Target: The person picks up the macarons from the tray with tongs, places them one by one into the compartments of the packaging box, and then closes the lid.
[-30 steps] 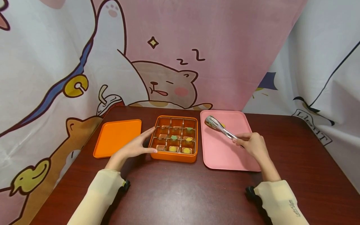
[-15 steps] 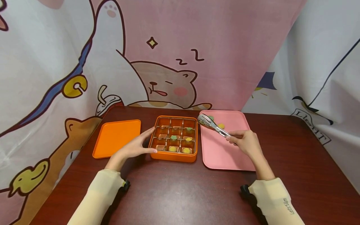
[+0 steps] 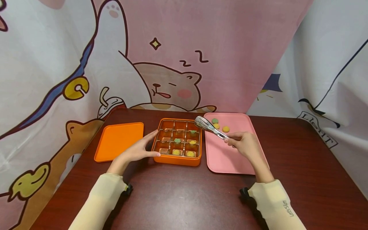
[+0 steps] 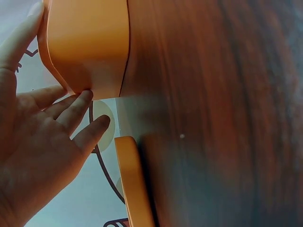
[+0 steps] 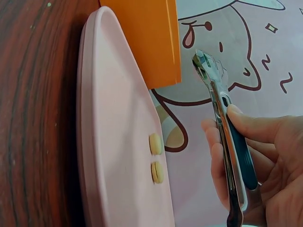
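Observation:
My left hand (image 3: pixel 139 150) rests against the left side of an orange box (image 3: pixel 178 160), its fingers spread and straight, the thumb at the front corner. Clear dividers split the box into compartments; green macarons (image 3: pixel 177 140) and yellow macarons (image 3: pixel 190 154) sit in several of them. My right hand (image 3: pixel 244 143) holds metal tongs (image 3: pixel 211 127) by the handle, and their head reaches over the box's right rim. A greenish patch shows between the tips in the right wrist view; I cannot tell whether it is a macaron.
A pink tray (image 3: pixel 230 156) lies right of the box, with one green macaron (image 3: pixel 214 121) and two yellow macarons (image 3: pixel 226 129) near its back. An orange lid (image 3: pixel 119 142) lies to the left. A printed cloth (image 3: pixel 230 57) hangs behind the dark wooden table (image 3: pixel 184 198).
My right hand has carried the tongs leftward from over the pink tray to the box's right edge, uncovering macarons on the tray. The left hand has stayed at the box.

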{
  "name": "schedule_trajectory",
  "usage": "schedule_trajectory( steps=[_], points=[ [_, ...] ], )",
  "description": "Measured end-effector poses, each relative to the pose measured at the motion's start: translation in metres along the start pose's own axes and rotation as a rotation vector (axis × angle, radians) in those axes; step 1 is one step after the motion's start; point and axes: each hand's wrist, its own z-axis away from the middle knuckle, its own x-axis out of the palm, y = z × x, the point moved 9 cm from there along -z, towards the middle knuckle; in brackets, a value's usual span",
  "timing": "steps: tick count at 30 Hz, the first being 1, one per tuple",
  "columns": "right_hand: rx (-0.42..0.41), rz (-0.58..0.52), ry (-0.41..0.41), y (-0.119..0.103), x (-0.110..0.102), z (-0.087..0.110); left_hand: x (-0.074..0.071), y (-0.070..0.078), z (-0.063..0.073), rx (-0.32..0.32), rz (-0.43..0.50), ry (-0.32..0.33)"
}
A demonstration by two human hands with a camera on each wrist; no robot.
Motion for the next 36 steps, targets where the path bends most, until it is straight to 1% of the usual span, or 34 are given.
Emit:
schedule_trajectory(
  steps=[6, 13, 26, 36],
  points=[
    [-0.001, 0.029, 0.012, -0.005, 0.003, -0.003, 0.0, -0.001, 0.0, -0.001, -0.004, 0.002],
    [-0.015, 0.014, 0.016, -0.01, 0.008, -0.006, 0.0, 0.0, 0.0, 0.007, -0.01, 0.004],
    [-0.042, 0.048, 0.017, -0.024, 0.018, -0.013, 0.0, 0.0, 0.0, 0.0, -0.01, 0.002],
    [-0.042, 0.054, -0.011, -0.029, 0.03, -0.019, 0.0, 0.0, 0.001, 0.005, -0.008, 0.005]
  ],
)
